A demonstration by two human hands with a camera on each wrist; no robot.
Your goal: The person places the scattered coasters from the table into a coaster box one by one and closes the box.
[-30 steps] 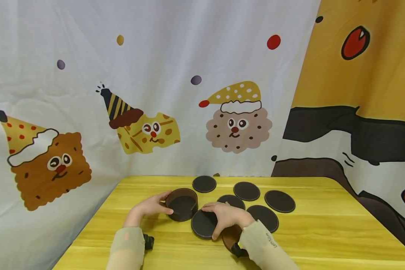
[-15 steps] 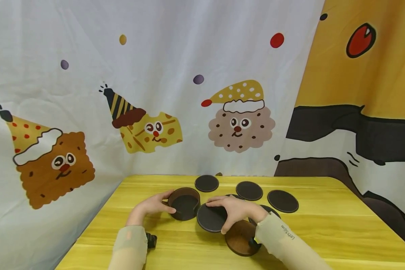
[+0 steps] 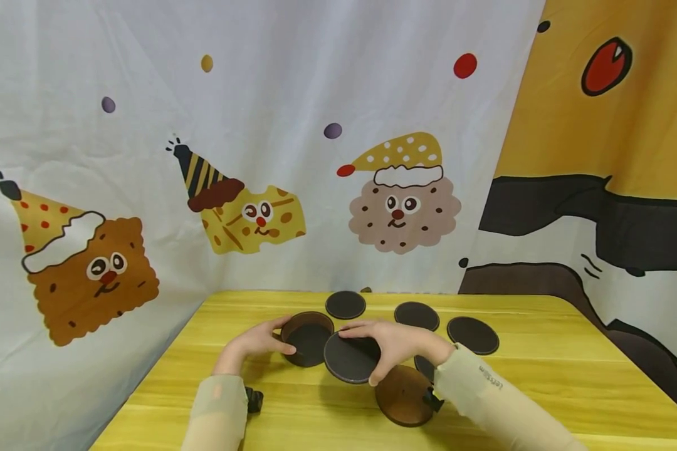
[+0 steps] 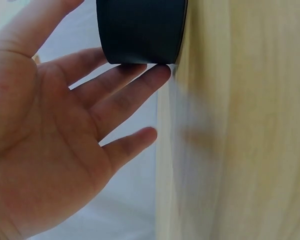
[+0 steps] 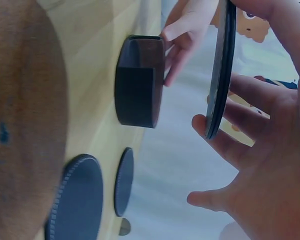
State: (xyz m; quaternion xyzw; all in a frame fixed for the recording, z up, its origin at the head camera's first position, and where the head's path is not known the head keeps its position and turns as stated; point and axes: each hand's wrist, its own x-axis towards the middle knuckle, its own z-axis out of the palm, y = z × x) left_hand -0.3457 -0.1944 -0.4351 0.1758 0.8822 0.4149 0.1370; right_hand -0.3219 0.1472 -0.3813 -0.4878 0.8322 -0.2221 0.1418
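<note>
Yellow wood-grain table (image 3: pixel 293 432) runs out of our sight at six o'clock. Our left hand (image 3: pixel 255 341), angled toward two o'clock, holds the round holder (image 5: pixel 135 97) between thumb and fingertips; our right hand (image 3: pixel 393 344), thumb spread from fingers, pinches a black coaster (image 3: pixel 348 362) at its eight o'clock, off the table beside the holder. That hand partly hides another coaster (image 3: pixel 424 369).

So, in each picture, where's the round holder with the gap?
Head: the round holder is low, just left of centre.
Left wrist: the round holder is at top centre, partly cut off.
Right wrist: the round holder is above centre, slightly left.
Shared landmark: the wooden tabletop.
</note>
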